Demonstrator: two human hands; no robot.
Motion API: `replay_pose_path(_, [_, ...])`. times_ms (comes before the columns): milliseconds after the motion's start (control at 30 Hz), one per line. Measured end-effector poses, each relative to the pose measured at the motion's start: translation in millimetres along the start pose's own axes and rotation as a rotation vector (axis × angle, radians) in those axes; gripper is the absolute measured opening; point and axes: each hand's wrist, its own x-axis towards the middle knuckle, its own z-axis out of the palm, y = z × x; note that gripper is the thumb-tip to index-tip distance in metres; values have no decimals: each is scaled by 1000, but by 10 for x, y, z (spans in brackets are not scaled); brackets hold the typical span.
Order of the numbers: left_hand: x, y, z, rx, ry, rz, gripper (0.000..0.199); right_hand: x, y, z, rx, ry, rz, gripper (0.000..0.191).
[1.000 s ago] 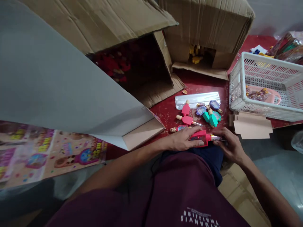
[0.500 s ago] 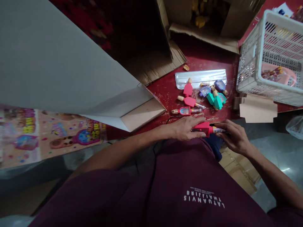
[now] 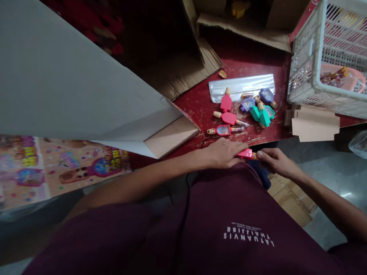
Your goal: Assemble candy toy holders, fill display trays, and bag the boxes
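Close to my body at the table's front edge, my left hand (image 3: 222, 153) is closed around a pinkish-red plastic toy (image 3: 245, 153), which it partly covers. The fingers of my right hand (image 3: 273, 160) pinch a small candy tube (image 3: 255, 156) at the toy's right end. Just beyond, on the red table (image 3: 197, 86), lie red toys of a like kind (image 3: 228, 118), one with a clear tube sticking out. Purple toys (image 3: 247, 104) and green toys (image 3: 264, 117) form a small heap to their right, beside a stack of clear plastic bags (image 3: 241, 87).
A white plastic crate (image 3: 305, 74) with a pink scoop-like container (image 3: 355, 78) stands at the right. Folded cardboard (image 3: 315, 123) lies below it. Open cardboard boxes (image 3: 183, 72) fill the back, and a large grey-white carton (image 3: 86, 80) takes up the left.
The red toy has turned in my left hand, showing a narrower side. My right hand has moved slightly left, its fingers nearer the toy and covering more of the tube.
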Motion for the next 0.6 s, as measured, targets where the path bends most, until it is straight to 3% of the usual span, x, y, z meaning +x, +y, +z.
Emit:
replay_pose_path(100, [-2, -85, -61, -247, -49, -35, 39, -33, -8, 5, -406, 223, -400, 43])
replay_pose_path(167, [-18, -91, -61, -275, -51, -20, 40, -59, -2, 13, -486, 230, -515, 38])
replay_pose_path(233, [-36, -66, -4, -195, -32, 5, 38, -74, 15, 41, -326, 139, -417, 39])
replay_pose_path(367, [-48, -47, 203, -85, -26, 45, 35, -43, 73, 131, 186, -156, 66, 57])
replay_pose_path(433, [-37, -85, 274, -120, -22, 28, 34, -4, 116, 161, 206, -178, 94, 59])
replay_pose_path(600, [-9, -214, 240, -315, -38, -99, 41, 97, 216, 152, -379, 208, -452, 40])
